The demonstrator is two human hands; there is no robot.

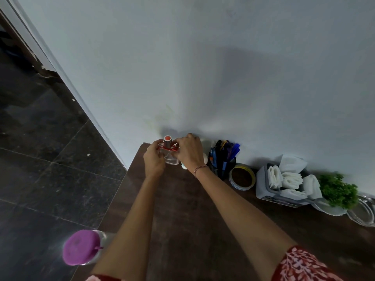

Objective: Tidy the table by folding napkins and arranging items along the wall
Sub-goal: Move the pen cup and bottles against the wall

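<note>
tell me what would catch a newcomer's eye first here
The left hand and right hand hold a small glass bottle with a red cap at the far corner of the table, against the wall. To its right, a pen cup, tape roll, grey basket of folded napkins and green plant line the wall. A purple lid stands out at the near left edge.

Your left hand [154, 158] and right hand [188, 153] wrap the glass bottle [171, 159], hiding its sides. A pale object [205, 158] behind your right wrist is mostly covered. The steel plates [363, 211] run off the right edge; the purple-lidded bottle [81, 247] is blurred.
</note>
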